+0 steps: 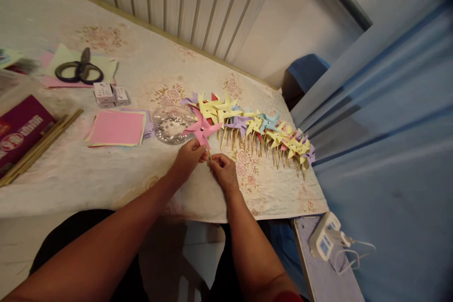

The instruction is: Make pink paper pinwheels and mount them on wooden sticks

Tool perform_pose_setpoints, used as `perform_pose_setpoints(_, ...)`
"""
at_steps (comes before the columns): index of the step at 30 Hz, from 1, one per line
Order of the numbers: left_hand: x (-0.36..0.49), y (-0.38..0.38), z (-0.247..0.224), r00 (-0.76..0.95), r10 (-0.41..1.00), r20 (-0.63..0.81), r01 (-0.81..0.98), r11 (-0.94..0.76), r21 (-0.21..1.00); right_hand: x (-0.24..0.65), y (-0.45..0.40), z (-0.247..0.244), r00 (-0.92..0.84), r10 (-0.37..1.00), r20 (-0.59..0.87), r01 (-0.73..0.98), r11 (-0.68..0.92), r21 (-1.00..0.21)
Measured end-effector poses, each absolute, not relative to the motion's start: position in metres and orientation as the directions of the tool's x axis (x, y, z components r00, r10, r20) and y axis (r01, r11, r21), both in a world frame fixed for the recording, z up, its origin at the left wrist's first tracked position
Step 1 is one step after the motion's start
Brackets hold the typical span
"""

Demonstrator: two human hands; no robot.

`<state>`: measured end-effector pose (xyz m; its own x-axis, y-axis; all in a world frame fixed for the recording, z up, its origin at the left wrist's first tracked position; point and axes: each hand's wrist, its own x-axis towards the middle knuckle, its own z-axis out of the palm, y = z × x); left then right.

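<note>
A pink paper pinwheel (pixel 202 128) on a thin wooden stick is up in front of me, a dark pin at its centre. My left hand (pixel 193 153) is closed on it just below the blades. Lower down, my right hand (pixel 223 168) pinches the stick near its end. Behind the pinwheel, partly covered by it, sits a clear round dish (pixel 172 125) with small shiny metal pieces. To the right lies a long row of finished pinwheels (pixel 253 125) in yellow, purple, blue and red, their sticks pointing towards me.
Left on the flowered tablecloth (pixel 141 174) are a stack of coloured paper squares (pixel 116 127), small white boxes (pixel 110 94), and black-handled scissors (pixel 79 71) on paper. A purple box (pixel 26 127) and wooden sticks (pixel 42 146) lie far left. A power strip (pixel 324 236) rests beside the blue curtain (pixel 385 160).
</note>
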<state>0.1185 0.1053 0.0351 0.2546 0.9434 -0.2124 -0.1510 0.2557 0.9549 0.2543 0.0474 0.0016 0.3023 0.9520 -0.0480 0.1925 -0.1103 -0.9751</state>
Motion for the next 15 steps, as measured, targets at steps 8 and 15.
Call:
perform_pose_setpoints(8, 0.1170, 0.1049, 0.0396, 0.300, 0.933, -0.199, -0.145, 0.251, 0.957, 0.2541, 0.0475, 0.0016, 0.292, 0.955, -0.056, 0.195, -0.116, -0.974)
perform_pose_setpoints(15, 0.1183, 0.1069, 0.0346, 0.302, 0.941, -0.150, -0.139, 0.199, 0.970, 0.2531, 0.0472, 0.0046, 0.283, 0.958, -0.044, 0.194, -0.102, -0.976)
